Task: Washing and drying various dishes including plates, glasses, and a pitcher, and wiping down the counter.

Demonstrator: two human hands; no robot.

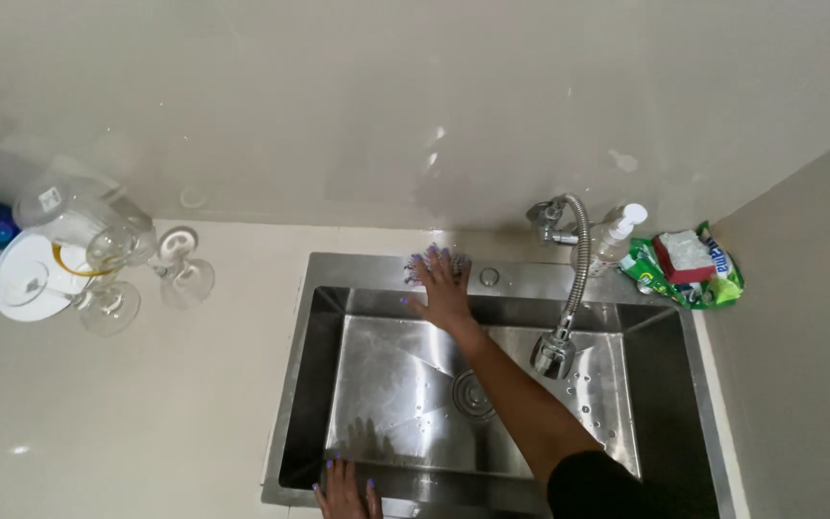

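Right hand (pixel 444 286) stretched way out toward 12 o'clock, arm crossing diagonally over the stainless steel sink (pixel 311 384) from the 5 o'clock corner. Fingers spread flat, palm down, pressing a scrubbing pad (pixel 434 259) against the sink's back ledge, pad mostly hidden under the fingers. Not gripping, just open and flat on it. Black sleeve down at the bottom edge.

Left hand (pixel 346 492) resting at 6 o'clock on the sink's front rim, fingers open and splayed, holding nothing.

Flexible faucet (pixel 573 288) bending down into the basin at about 3 o'clock of the right hand, drain (pixel 473 394) just below the forearm. Soap pump bottle (pixel 619 235) and green packet with a sponge (pixel 684 264) at 2 o'clock. Wine glasses (pixel 122 274) lying well apart at 9 o'clock on the counter (pixel 127 423).
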